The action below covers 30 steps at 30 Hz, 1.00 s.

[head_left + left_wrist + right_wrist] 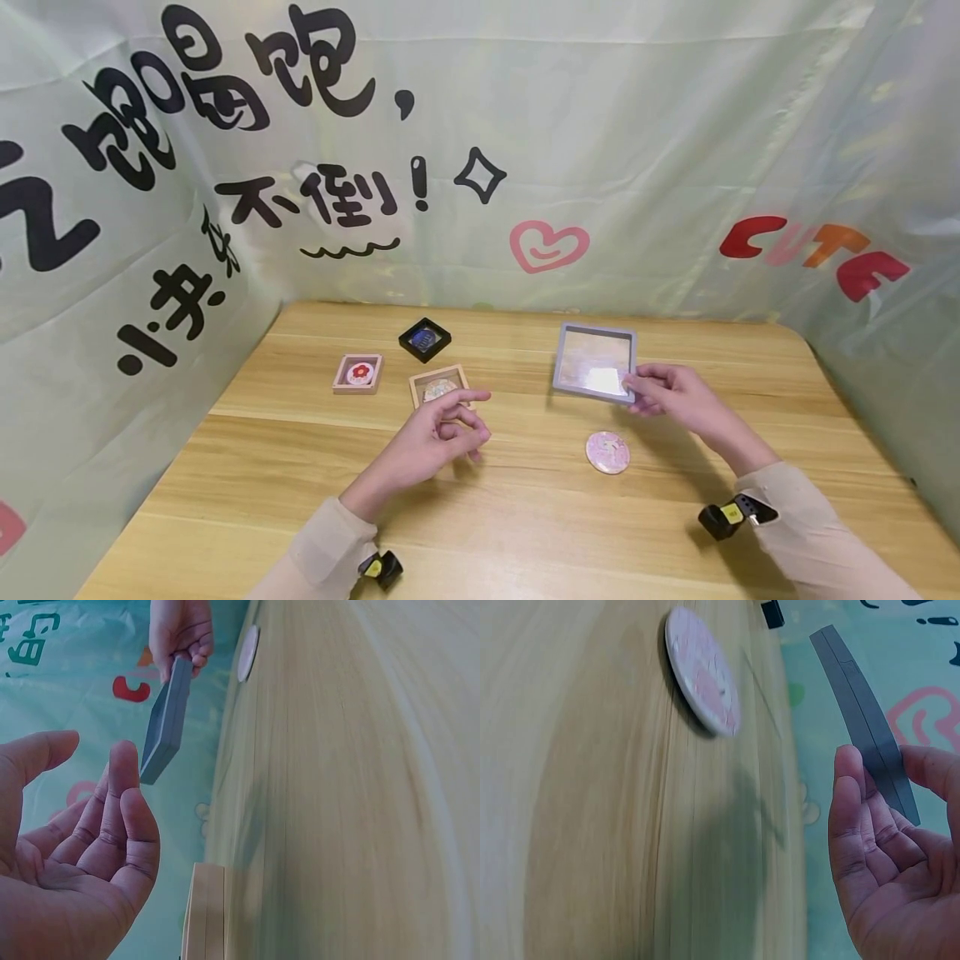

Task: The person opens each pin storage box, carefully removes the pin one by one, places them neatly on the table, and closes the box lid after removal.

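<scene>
My right hand [678,396] pinches a square grey-lilac display frame [558,362] with a clear window by its lower right corner. The right wrist view shows that frame [866,720] edge-on between thumb and fingers, raised off the table. Below it on the wood lies a round pink patterned badge [607,452]. My left hand [438,437] hovers with loosely bent fingers and holds nothing. Just behind its fingers, a light wooden-coloured frame [459,375] with a round pale badge inside is partly hidden by the hand.
At the back left of the wooden table [525,517] stand a black frame [425,340] turned cornerwise with a blue round piece, and a pink frame [357,375] holding a red-flower badge. Printed cloth [637,150] hangs behind the table and along its sides.
</scene>
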### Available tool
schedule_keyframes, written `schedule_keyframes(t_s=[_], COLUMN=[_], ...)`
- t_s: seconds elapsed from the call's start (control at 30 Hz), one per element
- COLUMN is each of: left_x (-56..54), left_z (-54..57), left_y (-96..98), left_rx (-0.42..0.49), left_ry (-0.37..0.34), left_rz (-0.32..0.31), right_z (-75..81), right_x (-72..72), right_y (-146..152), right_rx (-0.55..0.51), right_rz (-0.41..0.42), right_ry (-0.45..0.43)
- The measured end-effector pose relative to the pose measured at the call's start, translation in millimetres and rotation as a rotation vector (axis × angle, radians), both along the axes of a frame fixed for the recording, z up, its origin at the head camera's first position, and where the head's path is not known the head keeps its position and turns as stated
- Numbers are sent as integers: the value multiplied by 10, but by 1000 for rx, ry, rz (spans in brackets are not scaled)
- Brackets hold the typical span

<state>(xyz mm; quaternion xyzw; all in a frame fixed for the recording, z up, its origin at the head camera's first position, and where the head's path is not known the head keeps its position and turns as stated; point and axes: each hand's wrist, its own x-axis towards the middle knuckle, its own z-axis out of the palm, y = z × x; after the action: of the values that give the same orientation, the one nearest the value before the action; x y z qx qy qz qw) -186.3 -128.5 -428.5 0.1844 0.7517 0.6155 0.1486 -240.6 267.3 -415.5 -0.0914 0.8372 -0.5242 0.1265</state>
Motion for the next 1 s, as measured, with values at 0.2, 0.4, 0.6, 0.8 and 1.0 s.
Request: schedule_keyframes(t_s=[0.2,0.4,0.6,0.8,1.0], left_x=[-5,-1,-4,-12,-13], left_z=[-3,3,-4,-9,-11], left_y=[-15,-37,-54,-67,-74], left_rx=[0,3,-2,-13,-15], left_ry=[4,-4,-10,0,-3], left_rz=[0,7,6,-3,1], right_z=[-56,-86,-77,-114,-120], right_x=[-58,-107,-122,-146,-153], right_y=[127,237,354,472,579], right_rx=[9,16,68,67,83], right_rz=[-32,-70,-88,-108,-120], right_ry=[-8,-37,-48,-70,-82])
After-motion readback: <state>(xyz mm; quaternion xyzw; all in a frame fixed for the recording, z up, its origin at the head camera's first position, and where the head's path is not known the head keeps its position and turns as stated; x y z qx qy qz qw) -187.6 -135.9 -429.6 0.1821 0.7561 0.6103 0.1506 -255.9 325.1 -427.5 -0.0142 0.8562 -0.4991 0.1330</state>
